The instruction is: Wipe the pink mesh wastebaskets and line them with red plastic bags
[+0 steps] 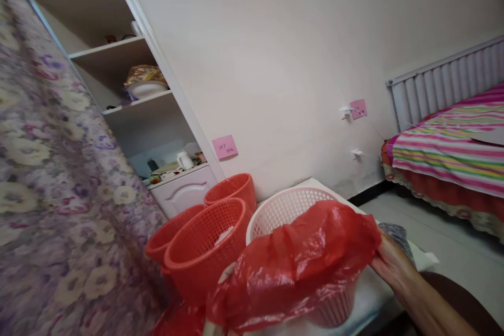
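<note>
A thin, shiny red plastic bag [303,262] is stretched between my two hands. It hangs over the near side of a white perforated plastic basket [275,212], whose far rim shows behind it. My right hand [384,261] grips the bag's right end, its fingertips partly covered by the film. At the left end, my left hand [226,274] is mostly hidden by the bag, but the film bunches there in its grip. Beside the white basket stands a red perforated basket [207,241] with something white inside.
Two more red baskets stand behind, a red basket [236,189] near the wall and another red basket [175,231] at left. A floral curtain [71,184] hangs left of a shelf unit [181,189]. A striped bed [452,147] is at right. Grey cloth [396,236] lies near my right wrist.
</note>
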A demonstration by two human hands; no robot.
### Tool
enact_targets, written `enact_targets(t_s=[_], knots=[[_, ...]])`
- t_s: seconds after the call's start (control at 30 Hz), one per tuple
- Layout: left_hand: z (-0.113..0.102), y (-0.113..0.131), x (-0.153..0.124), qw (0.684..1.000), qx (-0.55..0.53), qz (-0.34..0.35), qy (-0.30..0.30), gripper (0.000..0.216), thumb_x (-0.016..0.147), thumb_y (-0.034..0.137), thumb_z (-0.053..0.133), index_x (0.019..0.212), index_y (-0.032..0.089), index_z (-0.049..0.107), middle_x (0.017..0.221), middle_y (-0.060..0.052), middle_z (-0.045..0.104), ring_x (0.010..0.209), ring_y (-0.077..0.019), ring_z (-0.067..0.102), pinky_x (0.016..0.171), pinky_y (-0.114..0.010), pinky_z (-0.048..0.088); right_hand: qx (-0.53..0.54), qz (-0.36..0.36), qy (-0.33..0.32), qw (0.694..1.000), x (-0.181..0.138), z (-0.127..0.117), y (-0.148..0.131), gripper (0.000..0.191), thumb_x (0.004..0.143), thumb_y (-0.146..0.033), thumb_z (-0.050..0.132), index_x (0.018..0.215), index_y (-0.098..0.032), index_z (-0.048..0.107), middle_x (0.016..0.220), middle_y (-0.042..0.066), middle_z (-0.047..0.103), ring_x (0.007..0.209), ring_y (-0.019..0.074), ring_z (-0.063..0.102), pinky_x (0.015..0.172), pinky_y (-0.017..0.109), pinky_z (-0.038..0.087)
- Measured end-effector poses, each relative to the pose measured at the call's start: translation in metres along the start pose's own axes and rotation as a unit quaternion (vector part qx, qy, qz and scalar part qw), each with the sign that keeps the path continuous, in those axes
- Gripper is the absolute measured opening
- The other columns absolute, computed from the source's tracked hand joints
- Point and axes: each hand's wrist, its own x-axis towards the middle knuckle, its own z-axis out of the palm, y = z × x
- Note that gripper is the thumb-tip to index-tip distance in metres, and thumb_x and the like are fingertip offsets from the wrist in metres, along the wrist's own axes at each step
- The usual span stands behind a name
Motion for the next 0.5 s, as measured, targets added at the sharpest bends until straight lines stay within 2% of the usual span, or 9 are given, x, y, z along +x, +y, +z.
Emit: enact_targets(t_s=[0.13,0.23,0.3,0.37,0.43,0.5], knots=[[0.014,-0.008,0.027,1.000,-0.019,-0.019,-0.004,0.037,0.062,0.018,0.072,0.098,0.023,0.075,0.093,-0.006,0.079,0.104,-0.0303,0.070,0.084,-0.036,0.061,-0.011,-0.011,0.009,1.000,0.022,-0.002,0.001,0.016,0.069,-0.022,0.083,0.082,-0.022,0.073,0.078,-0.004,0.080,0.065,0.0139,0.072,0.067,0.021,0.061],[0.019,-0.018,0.038,0.996,-0.055,-0.052,-0.050,0.034,0.066,0.019,0.072,0.099,0.024,0.075,0.094,-0.003,0.079,0.096,-0.0253,0.073,0.091,-0.036,0.058,-0.031,-0.005,0.022,0.999,0.033,-0.010,0.005,0.013,0.069,-0.020,0.081,0.078,-0.023,0.073,0.074,-0.004,0.079,0.065,0.0149,0.071,0.069,0.022,0.060],[0.016,-0.029,0.041,0.994,-0.053,-0.057,-0.073,0.038,0.064,0.020,0.076,0.102,0.027,0.075,0.100,-0.001,0.079,0.102,-0.0236,0.071,0.097,-0.032,0.054,-0.052,0.000,0.026,0.998,0.036,-0.018,0.011,0.011,0.067,-0.019,0.081,0.074,-0.022,0.073,0.073,-0.002,0.078,0.064,0.0169,0.071,0.067,0.024,0.061],[0.010,-0.042,0.045,0.997,-0.011,-0.046,-0.062,0.040,0.063,0.023,0.079,0.102,0.027,0.074,0.105,-0.001,0.078,0.113,-0.0258,0.066,0.099,-0.031,0.051,-0.086,-0.002,0.032,0.996,0.036,-0.026,0.017,0.011,0.067,-0.021,0.080,0.073,-0.022,0.072,0.075,0.000,0.079,0.065,0.0199,0.071,0.063,0.028,0.061],[0.003,-0.053,0.050,0.998,0.049,-0.021,-0.023,0.036,0.062,0.030,0.079,0.098,0.025,0.074,0.108,-0.003,0.076,0.121,-0.0304,0.060,0.098,-0.034,0.052,-0.153,-0.011,0.041,0.987,0.034,-0.037,0.021,0.015,0.068,-0.024,0.079,0.082,-0.024,0.072,0.083,0.002,0.079,0.073,0.0238,0.073,0.064,0.032,0.061],[-0.005,-0.059,0.055,0.995,0.101,0.021,0.004,0.041,0.061,0.039,0.080,0.098,0.024,0.072,0.111,-0.005,0.075,0.126,-0.0341,0.056,0.099,-0.037,0.050,-0.247,-0.061,0.062,0.965,0.030,-0.048,0.021,0.034,0.064,-0.025,0.080,0.096,-0.026,0.070,0.094,0.003,0.078,0.086,0.0272,0.073,0.070,0.035,0.061]])
